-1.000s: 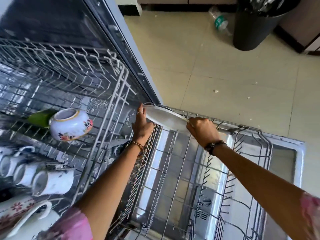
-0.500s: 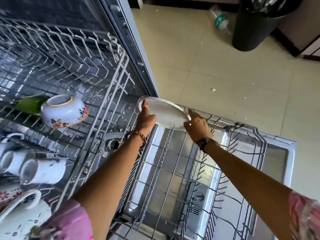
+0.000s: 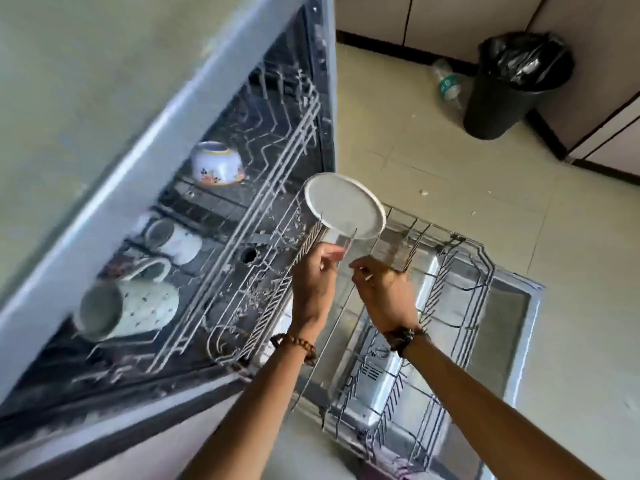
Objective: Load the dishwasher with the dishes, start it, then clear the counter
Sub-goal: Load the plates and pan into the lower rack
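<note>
A white plate [image 3: 344, 206] stands on edge between the tines at the far end of the pulled-out lower rack [image 3: 446, 306], its face tilted up toward the viewer. The left hand [image 3: 313, 282] touches its lower rim; whether it grips is unclear. The right hand [image 3: 384, 292] hovers just beside, fingers loosely curled. The upper rack [image 3: 277, 140] holds a floral bowl [image 3: 217, 163], a mug [image 3: 175, 239] and a jug [image 3: 128, 303]. A black bin [image 3: 509, 84] stands on the tiled floor [image 3: 450, 161].

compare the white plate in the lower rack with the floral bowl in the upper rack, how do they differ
The white plate is flat and plain; the floral bowl is deep and rounded, with painted flowers and a yellow rim band. The plate stands tilted on edge among the lower rack tines, while the bowl lies tipped on the upper rack. The plate is at the left hand, but the bowl sits with no hand near it. Both are loaded in the dishwasher.
</note>
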